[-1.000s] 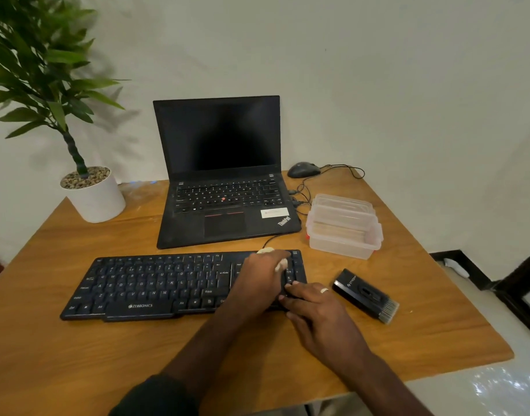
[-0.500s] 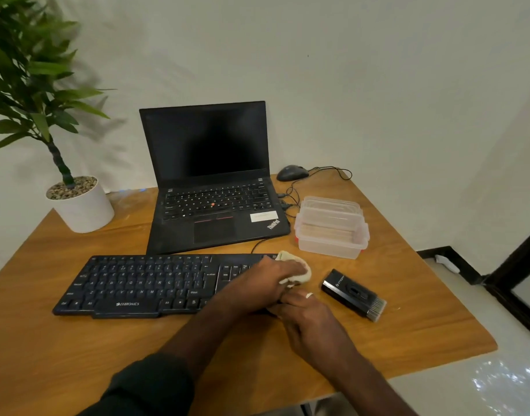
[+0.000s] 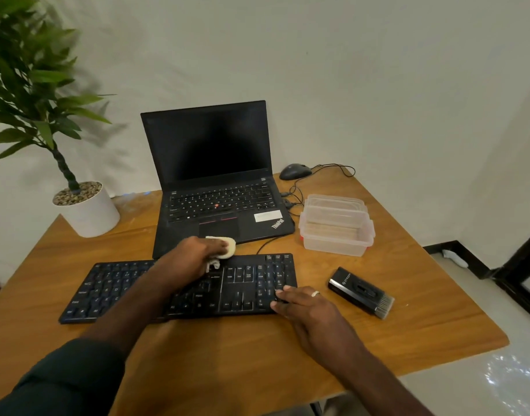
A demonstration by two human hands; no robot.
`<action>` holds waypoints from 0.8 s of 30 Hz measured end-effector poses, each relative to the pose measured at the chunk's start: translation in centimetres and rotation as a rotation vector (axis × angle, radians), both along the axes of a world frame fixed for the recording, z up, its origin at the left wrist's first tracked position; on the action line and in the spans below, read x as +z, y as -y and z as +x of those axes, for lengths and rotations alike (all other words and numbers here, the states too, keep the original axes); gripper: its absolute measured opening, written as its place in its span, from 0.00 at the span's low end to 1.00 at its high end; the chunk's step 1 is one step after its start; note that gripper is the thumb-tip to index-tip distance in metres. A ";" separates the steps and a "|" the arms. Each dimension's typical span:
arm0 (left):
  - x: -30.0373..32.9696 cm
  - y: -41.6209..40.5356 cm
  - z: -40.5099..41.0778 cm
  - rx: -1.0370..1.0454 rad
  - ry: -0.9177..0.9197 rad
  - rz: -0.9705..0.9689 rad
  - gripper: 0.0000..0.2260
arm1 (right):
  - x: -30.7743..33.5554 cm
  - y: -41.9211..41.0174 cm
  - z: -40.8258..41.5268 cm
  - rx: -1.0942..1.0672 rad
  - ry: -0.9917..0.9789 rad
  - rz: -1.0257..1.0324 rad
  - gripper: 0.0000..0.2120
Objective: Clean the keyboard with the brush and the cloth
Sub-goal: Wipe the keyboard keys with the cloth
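Pressing a bunched pale cloth [image 3: 226,247] against the far edge of the black keyboard [image 3: 242,283], I am holding it in my left hand [image 3: 197,253], whose grip is curled round the cloth so that only a fold is showing past my fingers. My right hand [image 3: 305,307] is lying flat with its fingers straight on the right end of the keyboard, its grip holding nothing; a ring is showing on one finger. The keyboard is sitting across the middle of the wooden surface [image 3: 227,355], nearer the front edge. The black brush [image 3: 361,292] is lying on the surface just beside the keyboard's right end, toward the right edge, bristles pointing to the front right corner, apart from both hands. Behind the keyboard an open laptop [image 3: 209,175] with a dark screen is standing, a clear plastic box [image 3: 335,232] is resting to its right, and a wired mouse [image 3: 295,171] is sitting near the far right corner. A potted plant [image 3: 86,211] in a white pot is standing at the far left corner. A plain pale wall [image 3: 347,70] is rising behind the surface, and a light floor [image 3: 497,385] is showing past its right edge.
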State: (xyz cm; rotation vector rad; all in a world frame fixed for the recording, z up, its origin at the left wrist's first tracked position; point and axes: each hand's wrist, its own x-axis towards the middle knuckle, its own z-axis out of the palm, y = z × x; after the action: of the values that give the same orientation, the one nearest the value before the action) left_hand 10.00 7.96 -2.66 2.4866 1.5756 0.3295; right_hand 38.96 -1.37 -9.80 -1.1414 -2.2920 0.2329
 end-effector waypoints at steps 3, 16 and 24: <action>-0.3 2.3 3.5 -0.093 0.156 0.065 0.19 | 0.1 0.0 0.0 0.001 0.006 0.012 0.19; -1.6 1.9 3.9 -0.079 0.046 0.098 0.20 | 0.0 0.1 0.0 -0.012 0.028 0.028 0.20; -2.4 2.9 7.8 -0.262 -0.007 0.044 0.19 | -0.3 -0.2 0.3 -0.034 -0.018 0.014 0.17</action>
State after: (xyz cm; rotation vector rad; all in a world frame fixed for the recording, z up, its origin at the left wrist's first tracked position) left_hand 17.78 5.04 -5.04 2.6876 1.2360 0.3186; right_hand 39.24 -1.13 -10.15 -1.1659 -2.2534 0.2135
